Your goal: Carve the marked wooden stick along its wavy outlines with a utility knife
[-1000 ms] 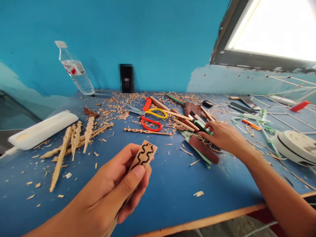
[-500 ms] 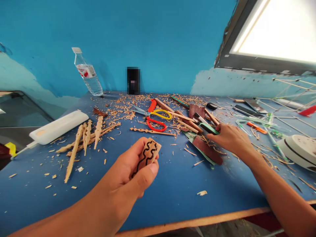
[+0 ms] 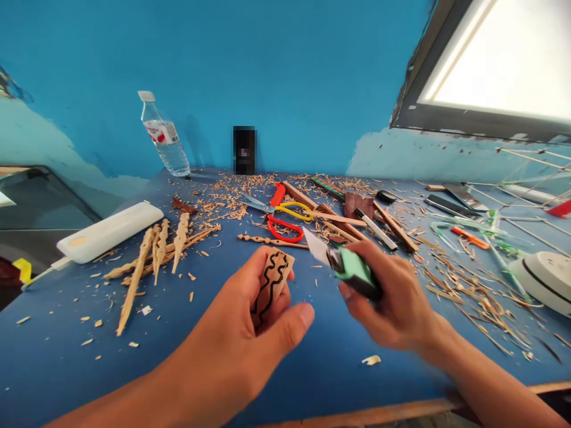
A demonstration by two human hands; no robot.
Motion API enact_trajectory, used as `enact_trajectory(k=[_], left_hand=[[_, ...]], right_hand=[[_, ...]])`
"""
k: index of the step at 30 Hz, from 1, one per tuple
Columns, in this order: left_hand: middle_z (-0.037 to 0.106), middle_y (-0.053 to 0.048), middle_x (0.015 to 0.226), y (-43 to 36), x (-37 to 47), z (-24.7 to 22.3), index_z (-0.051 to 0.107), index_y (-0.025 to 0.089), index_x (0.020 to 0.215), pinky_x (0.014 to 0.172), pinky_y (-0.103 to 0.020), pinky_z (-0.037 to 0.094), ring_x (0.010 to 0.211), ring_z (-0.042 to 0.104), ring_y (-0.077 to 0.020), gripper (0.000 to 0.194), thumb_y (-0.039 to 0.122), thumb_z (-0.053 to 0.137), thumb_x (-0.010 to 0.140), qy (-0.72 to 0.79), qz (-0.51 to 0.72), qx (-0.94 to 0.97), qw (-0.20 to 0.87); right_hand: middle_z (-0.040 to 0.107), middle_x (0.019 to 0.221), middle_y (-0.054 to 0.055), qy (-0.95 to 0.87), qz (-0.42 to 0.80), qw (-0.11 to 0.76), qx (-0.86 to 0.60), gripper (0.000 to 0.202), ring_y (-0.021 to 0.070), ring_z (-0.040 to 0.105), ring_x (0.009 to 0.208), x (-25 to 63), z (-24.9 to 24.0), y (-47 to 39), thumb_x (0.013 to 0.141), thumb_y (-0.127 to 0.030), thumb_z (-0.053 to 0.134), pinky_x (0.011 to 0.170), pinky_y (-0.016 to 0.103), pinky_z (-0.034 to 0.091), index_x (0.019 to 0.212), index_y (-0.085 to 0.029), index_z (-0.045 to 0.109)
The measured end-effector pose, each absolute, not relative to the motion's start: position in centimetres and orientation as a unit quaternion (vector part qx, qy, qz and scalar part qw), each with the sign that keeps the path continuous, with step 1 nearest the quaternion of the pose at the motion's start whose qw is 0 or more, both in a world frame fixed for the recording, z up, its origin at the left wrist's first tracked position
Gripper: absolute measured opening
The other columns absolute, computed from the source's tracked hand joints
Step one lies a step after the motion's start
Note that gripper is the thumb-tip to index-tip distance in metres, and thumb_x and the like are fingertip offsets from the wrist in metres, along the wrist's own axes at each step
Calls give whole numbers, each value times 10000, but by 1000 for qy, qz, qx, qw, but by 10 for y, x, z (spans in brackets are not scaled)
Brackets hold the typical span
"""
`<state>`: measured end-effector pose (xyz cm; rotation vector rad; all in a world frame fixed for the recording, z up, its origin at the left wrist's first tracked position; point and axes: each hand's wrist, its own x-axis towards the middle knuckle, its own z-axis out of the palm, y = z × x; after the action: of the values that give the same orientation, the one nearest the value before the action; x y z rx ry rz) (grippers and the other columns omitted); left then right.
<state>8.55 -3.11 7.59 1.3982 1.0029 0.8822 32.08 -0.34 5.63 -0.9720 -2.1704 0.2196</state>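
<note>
wooden block [image 3: 270, 284], wavy-lined, and green knife [image 3: 355, 272] in hands [image 3: 250, 333].

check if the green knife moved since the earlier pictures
Yes: against the scissors, the green knife in the right hand has moved left and lower in view.

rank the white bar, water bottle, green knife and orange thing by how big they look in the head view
1. White bar
2. Water bottle and green knife, unranked: the knife is nearer the camera and the right hand partly covers it
3. Orange thing
</note>
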Motion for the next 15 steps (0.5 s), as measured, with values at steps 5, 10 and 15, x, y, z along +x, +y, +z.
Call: enact_trajectory(k=[5, 10, 15], left_hand=[[334, 84, 711, -31, 87, 68, 448, 249, 885, 505, -160, 336, 606, 289, -92, 440, 492, 801, 783, 478, 354, 564, 572], [327, 101, 613, -29, 86, 65, 426, 244, 783, 442, -183, 232, 533, 255, -84, 417, 414, 807, 768, 475, 318, 598, 562], [347, 102, 590, -30, 83, 61, 418, 256, 791, 408, -199, 235, 482, 287, -84, 374, 477, 712, 853, 461, 312, 640, 529]], right_hand=[[498, 647, -68, -859, 2, 346, -377, 256, 122, 446, 506, 310, 34, -7, 730, -170, 496, 505, 282, 319, 976, -233, 463], [498, 650, -62, -866, -6, 328, -378, 245, 124, 431, 497, 306, 31, -13, 720, -193, 490, 492, 286, 297, 960, -232, 459], [492, 642, -64, -865, -7, 319, -388, 271, 128, 440, 503, 303, 33, -17, 725, -182, 494, 501, 300, 276, 993, -222, 478]])
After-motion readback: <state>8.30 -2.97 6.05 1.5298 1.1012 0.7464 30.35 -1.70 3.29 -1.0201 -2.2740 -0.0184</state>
